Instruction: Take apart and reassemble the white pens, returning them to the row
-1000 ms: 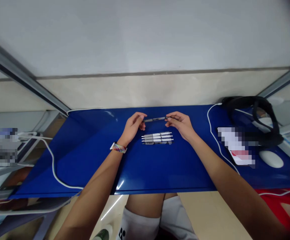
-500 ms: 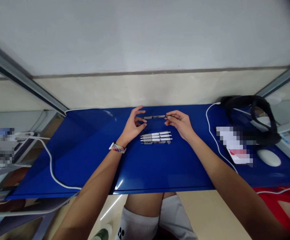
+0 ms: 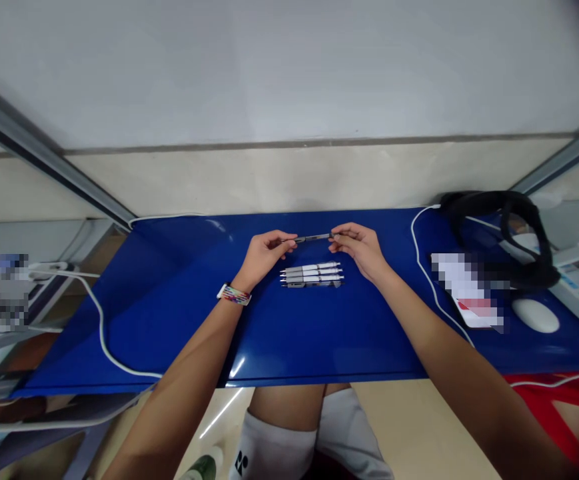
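Note:
A dark grey pen [image 3: 315, 237] is held lengthwise between my two hands, above the far part of the blue table [image 3: 289, 340]. My left hand [image 3: 268, 253] pinches its left end between thumb and fingers. At its right end, my right hand [image 3: 360, 248] grips it the same way. Nearer to me lie several pens side by side, with white and grey barrels [image 3: 312, 271]. The nearest one in that row is a dark grey pen [image 3: 312, 285]. Their tips point left.
On the right are a black headset [image 3: 534, 273], a phone [image 3: 469, 293], a white mouse [image 3: 536, 315] and a white cable [image 3: 422, 267]. Another white cable [image 3: 102, 327] crosses the table's left side. A wall [image 3: 289, 177] stands behind the table.
The fingers of my left hand, spread around the pen's left end before, have closed on it. The pen now tilts slightly, its left end lower. My right hand has hardly moved.

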`<state>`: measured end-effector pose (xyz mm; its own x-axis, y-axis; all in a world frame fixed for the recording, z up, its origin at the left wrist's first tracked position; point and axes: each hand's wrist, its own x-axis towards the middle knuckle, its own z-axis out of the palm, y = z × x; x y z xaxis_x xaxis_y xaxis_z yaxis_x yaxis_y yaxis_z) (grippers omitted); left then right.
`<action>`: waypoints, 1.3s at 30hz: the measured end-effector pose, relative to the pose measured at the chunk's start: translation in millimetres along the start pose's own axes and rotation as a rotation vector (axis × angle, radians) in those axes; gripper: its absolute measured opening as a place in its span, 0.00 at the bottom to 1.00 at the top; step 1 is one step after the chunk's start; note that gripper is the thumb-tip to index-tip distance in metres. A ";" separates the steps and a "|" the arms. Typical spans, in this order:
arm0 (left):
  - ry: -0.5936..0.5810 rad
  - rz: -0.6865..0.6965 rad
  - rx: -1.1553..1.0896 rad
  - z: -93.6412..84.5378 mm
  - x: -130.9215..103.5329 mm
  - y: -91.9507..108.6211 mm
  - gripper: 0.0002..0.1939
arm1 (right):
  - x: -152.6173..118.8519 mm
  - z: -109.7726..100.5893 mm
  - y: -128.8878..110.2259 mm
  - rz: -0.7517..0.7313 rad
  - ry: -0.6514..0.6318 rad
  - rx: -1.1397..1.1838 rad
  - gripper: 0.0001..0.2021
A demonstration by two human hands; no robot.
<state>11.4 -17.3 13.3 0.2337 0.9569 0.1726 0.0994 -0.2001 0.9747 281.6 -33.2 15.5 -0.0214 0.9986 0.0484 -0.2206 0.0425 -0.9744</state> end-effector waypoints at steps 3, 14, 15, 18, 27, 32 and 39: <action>-0.004 0.016 0.006 -0.5 -0.4 0.3 0.17 | -0.5 -0.4 -0.7 -0.003 0.004 -0.001 0.16; 0.034 0.028 -0.170 2.3 -2.3 19.9 0.20 | -11.0 6.8 -17.3 0.045 -0.199 0.179 0.16; 0.037 0.035 -0.167 2.6 -2.7 21.0 0.20 | -12.3 8.2 -19.0 0.078 -0.209 0.209 0.18; 0.051 0.050 -0.163 3.4 -3.4 21.9 0.20 | -15.3 11.2 -22.1 0.158 -0.200 0.254 0.23; 0.089 0.070 -0.157 5.3 -4.5 25.0 0.17 | -14.3 14.1 -12.4 0.152 -0.130 0.305 0.20; 0.085 0.083 -0.129 4.6 -5.1 23.8 0.18 | -10.5 7.9 -4.6 0.104 -0.161 0.204 0.17; 0.077 0.086 -0.168 4.5 -3.3 20.5 0.17 | -6.8 6.5 2.6 0.069 -0.134 0.190 0.19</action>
<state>17.1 -25.4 32.1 0.1593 0.9524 0.2601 -0.0817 -0.2498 0.9648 274.9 -40.1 14.1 -0.1687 0.9854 0.0240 -0.3934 -0.0450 -0.9183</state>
